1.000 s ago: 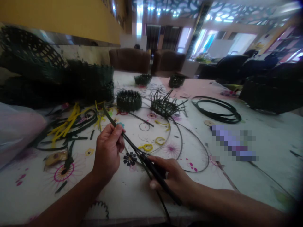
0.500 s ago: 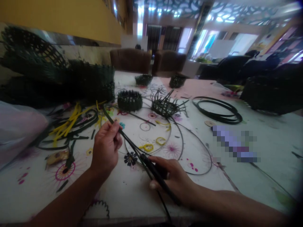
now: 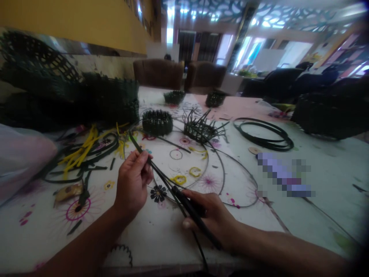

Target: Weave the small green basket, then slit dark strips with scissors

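Observation:
My left hand pinches a long dark green strip between thumb and fingers above the flowered tablecloth. My right hand lies low on the table near the front edge, its fingers closed round the lower stretch of the same bundle of dark strips, which runs past the table edge toward me. Thin dark wire hoops lie on the cloth just beyond both hands.
Small woven green baskets, a half-woven base with upright spokes, a coil of dark strip, yellow and green offcuts and large dark baskets crowd the table. Brown armchairs stand behind.
My left hand slid a little up the strip and came back down and right; the strip's far end swung slightly. My right hand has barely moved.

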`<state>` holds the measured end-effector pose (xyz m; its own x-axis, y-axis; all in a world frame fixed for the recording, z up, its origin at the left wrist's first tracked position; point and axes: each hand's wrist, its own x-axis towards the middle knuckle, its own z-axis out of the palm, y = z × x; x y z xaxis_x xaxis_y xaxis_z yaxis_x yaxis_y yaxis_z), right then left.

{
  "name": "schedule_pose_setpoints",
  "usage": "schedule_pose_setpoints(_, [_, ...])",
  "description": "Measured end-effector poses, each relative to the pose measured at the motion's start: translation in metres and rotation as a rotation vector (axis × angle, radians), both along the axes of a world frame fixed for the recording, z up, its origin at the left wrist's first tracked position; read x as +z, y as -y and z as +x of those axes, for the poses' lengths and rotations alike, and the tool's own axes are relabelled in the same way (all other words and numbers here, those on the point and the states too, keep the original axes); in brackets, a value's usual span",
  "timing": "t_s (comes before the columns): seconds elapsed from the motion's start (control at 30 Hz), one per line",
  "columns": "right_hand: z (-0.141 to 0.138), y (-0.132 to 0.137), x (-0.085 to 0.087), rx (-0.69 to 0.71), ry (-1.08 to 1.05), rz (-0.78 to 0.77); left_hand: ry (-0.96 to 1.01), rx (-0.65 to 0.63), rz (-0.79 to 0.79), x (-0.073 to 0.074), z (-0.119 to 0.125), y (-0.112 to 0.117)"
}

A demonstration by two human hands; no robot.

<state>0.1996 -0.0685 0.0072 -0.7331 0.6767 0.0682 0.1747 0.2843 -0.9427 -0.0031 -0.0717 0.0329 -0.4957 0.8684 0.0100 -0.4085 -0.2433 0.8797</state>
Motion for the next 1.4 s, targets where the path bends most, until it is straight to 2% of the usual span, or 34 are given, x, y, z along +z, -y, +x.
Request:
schedule_pose_setpoints(0.17, [0.0,0.001,-0.006,-0.021,0.014,0.015,0.016,0.02,0.008,0.004,-0.007,-0.002])
schedule_pose_setpoints(0.43, [0.001,-0.003,-0.019,-0.061,-0.004,0.035,-0.084,-0.003,0.02,-0.001,0.008,0.006])
schedule_pose_setpoints(0.6, [0.001,-0.002,-0.01,-0.018,-0.017,0.032,-0.055,-0.005,0.014,-0.001,0.008,0.005])
schedule_pose_setpoints(0.77, [0.0,0.001,0.002,-0.007,0.01,0.011,0.032,0.012,0.027,0.005,-0.005,0.0])
schedule_pose_setpoints(0.9, [-0.001,0.003,0.0,-0.014,0.007,0.015,0.033,0.044,0.064,0.009,-0.01,-0.001])
schedule_pose_setpoints(1.17, [0.0,-0.002,-0.014,-0.038,-0.045,0.059,-0.038,-0.01,0.036,0.001,0.006,0.006])
schedule_pose_setpoints(1.4, [0.0,0.0,0.0,-0.007,-0.031,0.012,0.001,-0.003,0.027,0.004,0.001,0.005])
